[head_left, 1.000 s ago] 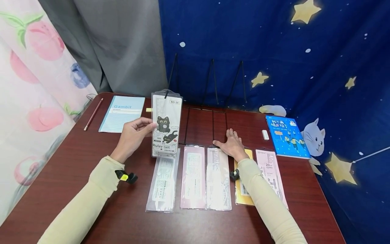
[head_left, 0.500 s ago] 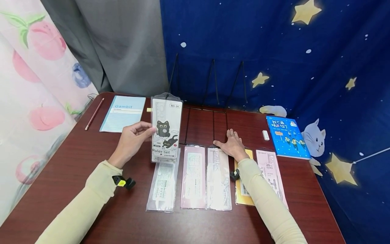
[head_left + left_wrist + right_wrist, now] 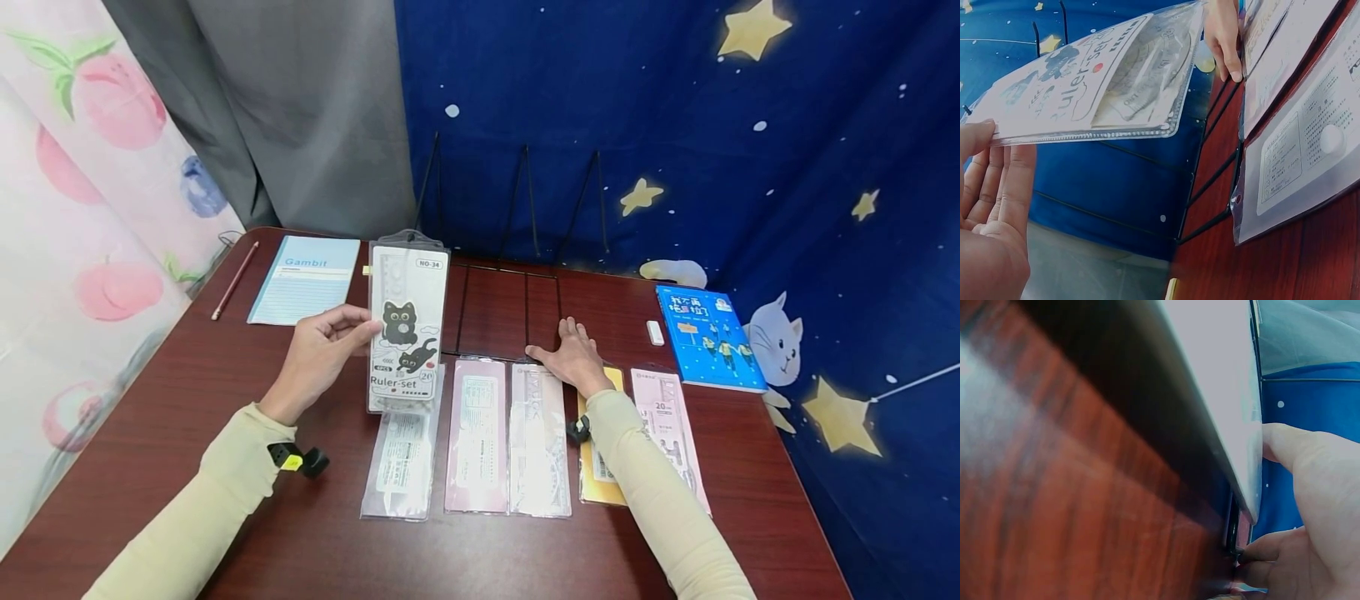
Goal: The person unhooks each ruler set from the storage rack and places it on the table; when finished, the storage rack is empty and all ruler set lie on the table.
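Observation:
My left hand (image 3: 326,358) pinches the left edge of a clear ruler-set package (image 3: 408,333) with black cats on its card. It stands upright, its top slot (image 3: 410,238) near the left arm of a black wire rack (image 3: 527,312). In the left wrist view the thumb (image 3: 979,137) lies on the package's edge, the other fingers behind it. My right hand (image 3: 573,358) rests with spread fingers at the right side of the rack's base, thumb by the front wire. The flat package (image 3: 405,458) below is partly covered by the held one.
Flat ruler packages lie in a row: a pink one (image 3: 477,433), a clear one (image 3: 538,442), a yellow one (image 3: 597,450) under the right forearm, another pink one (image 3: 667,417). A notebook (image 3: 307,279), pencil (image 3: 235,281), eraser (image 3: 655,333) and blue book (image 3: 708,337) lie farther out.
The held package has come down and slightly toward me, and the black hook tip seen over its top earlier no longer shows there. The right hand has stayed in place.

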Available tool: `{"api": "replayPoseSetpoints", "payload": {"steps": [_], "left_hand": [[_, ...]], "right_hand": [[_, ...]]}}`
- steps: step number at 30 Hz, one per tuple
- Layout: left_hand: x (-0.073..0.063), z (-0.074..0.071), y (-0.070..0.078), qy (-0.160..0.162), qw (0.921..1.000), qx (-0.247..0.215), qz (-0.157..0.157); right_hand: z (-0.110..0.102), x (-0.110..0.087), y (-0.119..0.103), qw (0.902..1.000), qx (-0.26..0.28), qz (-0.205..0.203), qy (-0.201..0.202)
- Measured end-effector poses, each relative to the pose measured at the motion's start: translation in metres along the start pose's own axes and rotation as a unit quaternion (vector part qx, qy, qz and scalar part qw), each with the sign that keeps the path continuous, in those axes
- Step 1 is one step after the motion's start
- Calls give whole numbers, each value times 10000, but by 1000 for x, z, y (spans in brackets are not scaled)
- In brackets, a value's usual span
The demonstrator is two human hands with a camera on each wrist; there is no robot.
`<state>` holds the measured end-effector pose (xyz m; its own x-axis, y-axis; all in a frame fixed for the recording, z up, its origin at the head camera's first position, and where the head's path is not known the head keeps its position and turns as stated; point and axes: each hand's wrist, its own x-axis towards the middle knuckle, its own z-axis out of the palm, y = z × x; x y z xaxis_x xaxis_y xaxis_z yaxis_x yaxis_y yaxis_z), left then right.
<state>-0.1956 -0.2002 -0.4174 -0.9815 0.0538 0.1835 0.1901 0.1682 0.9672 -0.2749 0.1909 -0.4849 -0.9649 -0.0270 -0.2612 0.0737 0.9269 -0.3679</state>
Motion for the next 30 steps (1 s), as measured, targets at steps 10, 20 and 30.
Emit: {"api": "replayPoseSetpoints", "payload": {"steps": [10,20,30], "left_hand": [[-5,0,9,-2,10000,57,74],[-18,-6,14,-25,9998,203,-9],[-35,-33,-4,-152,9975,-53,-681]], "right_hand": [[0,0,1,10000,7,-50,63],[0,-1,0,10000,22,-9,21],[-1,-1,0,10000,40,2,-14]]}}
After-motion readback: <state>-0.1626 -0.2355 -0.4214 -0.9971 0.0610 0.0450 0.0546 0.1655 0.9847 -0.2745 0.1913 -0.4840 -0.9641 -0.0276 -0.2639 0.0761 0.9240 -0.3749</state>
